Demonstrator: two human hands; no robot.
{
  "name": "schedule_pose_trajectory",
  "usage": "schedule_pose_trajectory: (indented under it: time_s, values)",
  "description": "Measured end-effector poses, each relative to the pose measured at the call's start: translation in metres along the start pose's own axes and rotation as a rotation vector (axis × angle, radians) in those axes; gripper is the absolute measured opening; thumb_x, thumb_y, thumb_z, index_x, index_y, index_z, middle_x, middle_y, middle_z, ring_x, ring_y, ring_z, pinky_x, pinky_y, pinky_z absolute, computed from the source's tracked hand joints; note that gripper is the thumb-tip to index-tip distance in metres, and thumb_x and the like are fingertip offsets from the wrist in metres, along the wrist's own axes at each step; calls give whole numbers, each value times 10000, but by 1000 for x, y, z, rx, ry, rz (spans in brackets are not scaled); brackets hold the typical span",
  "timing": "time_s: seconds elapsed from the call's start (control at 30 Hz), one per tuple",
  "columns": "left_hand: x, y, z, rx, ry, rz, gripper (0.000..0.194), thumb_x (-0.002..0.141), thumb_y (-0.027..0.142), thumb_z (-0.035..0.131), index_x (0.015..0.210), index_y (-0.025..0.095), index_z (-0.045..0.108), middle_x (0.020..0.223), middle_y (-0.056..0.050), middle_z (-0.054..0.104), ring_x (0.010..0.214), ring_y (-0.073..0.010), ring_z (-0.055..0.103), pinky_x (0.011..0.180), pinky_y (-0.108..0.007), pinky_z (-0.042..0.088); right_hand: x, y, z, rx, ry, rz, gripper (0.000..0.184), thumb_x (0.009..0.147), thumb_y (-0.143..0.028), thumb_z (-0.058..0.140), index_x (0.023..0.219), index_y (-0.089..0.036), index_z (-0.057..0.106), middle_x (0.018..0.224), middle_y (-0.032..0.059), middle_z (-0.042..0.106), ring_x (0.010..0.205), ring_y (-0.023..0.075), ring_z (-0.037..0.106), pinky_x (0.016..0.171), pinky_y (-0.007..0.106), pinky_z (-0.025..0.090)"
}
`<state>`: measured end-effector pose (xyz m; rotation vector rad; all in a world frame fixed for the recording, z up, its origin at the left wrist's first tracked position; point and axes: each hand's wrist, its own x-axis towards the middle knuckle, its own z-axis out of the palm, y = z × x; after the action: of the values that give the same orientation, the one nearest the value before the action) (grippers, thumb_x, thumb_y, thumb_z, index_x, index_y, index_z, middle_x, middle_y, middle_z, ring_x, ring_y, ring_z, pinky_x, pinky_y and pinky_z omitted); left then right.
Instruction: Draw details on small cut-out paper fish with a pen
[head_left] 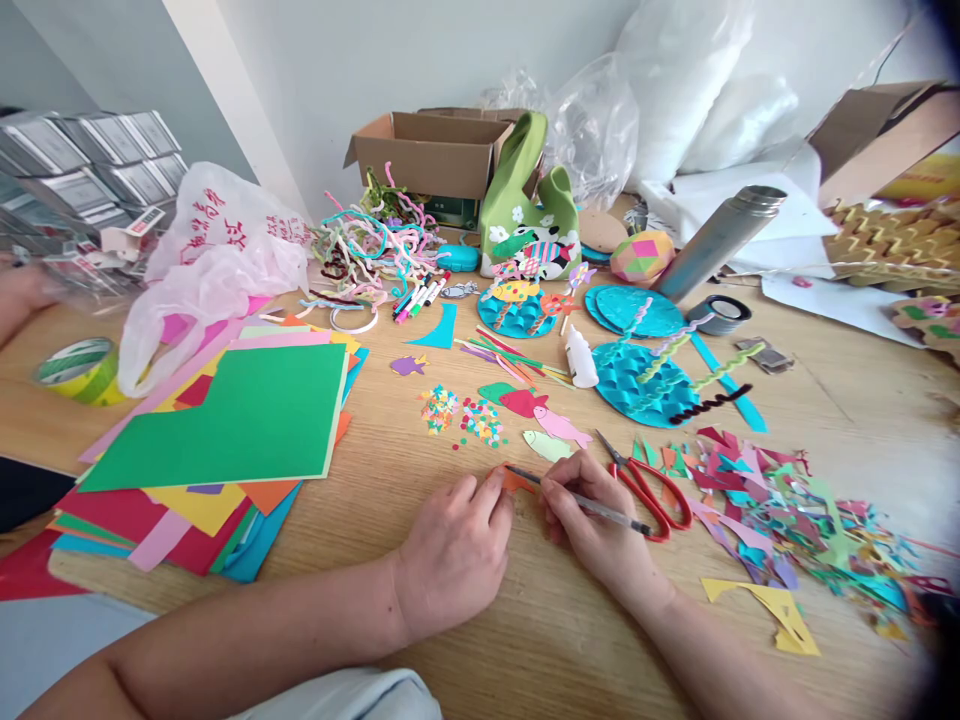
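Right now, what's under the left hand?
Part of an orange paper piece shows beside the fingertips of the left hand, near the tip of the pen. Whatever lies beneath the fingers and palm is covered.

A craft workspace, by its contents: a light wood-grain desk spread with stacked coloured paper, multicoloured paper scraps, fuzzy pastel craft stems, red-handled metal scissors and a small white glue bottle. Brown cardboard boxes and clear plastic bags stand against the plain pale wall.
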<state>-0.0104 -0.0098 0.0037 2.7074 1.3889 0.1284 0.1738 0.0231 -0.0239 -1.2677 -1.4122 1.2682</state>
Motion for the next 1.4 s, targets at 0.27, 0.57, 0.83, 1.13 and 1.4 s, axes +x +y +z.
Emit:
schedule_pose_trajectory:
  time_s: [0.27,0.57,0.83,1.13,1.4]
  values:
    - [1,0,-2,-19,-53,-21,420,933,183,447,1330,86,543,1426,-143,522,1092,-265,606,856,-395,566,1,-1,1,0,12,5,272,877,-397,634,717,-234,486,522,-43,530,386,116,506,365,229,392]
    - [1,-1,-3,-32,-63,-16,419,923,178,471,1325,83,542,1433,-158,512,1121,-274,603,870,-413,575,0,0,0,-11,29,4,245,875,-354,625,713,-237,483,519,-45,533,382,120,513,370,233,405]
    - [0,0,-4,-40,-63,-27,404,927,178,453,1314,103,545,1433,-136,510,1105,-266,604,850,-402,578,0,-4,1,-2,52,-11,248,864,-326,634,698,-237,473,539,-48,529,377,111,498,359,229,399]
    - [0,-2,-2,-26,-26,2,362,938,190,451,1266,108,581,1450,-105,502,1088,-255,580,894,-397,546,-1,-7,2,54,84,5,269,860,-382,656,707,-236,490,513,-46,530,377,117,502,349,227,413]
    - [1,-2,-1,-13,-7,10,356,939,182,432,1248,115,594,1392,-88,560,1035,-250,603,832,-401,564,2,-12,0,57,64,-24,210,863,-421,668,856,-220,607,641,4,638,468,144,602,432,253,504]
